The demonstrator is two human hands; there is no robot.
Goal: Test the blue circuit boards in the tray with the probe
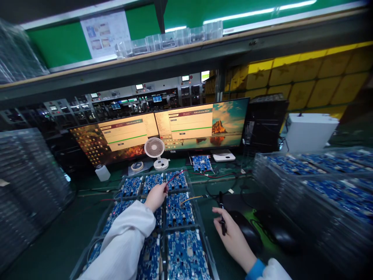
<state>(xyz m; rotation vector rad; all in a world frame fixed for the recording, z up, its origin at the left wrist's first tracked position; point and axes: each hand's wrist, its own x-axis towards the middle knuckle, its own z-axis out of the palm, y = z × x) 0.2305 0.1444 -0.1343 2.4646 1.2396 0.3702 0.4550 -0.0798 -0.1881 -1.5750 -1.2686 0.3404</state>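
My left hand [155, 196] reaches over a clear tray [201, 217] of several blue circuit boards and pinches a thin red wire [176, 175] that runs across the far boards [176, 181]. My right hand [229, 233] hovers to the right of the tray with a black pen [222, 217] held between its fingers, just left of a black mouse [247, 233]. An orange wire [190, 199] lies across the middle board [179, 210].
Two monitors [163, 130] stand behind the tray, with a small white fan [155, 149] and a tape roll [136, 166] in front. Stacked trays of blue boards [317, 182] fill the right side; empty clear trays [26, 186] are stacked at left. A second mouse [281, 233] lies at right.
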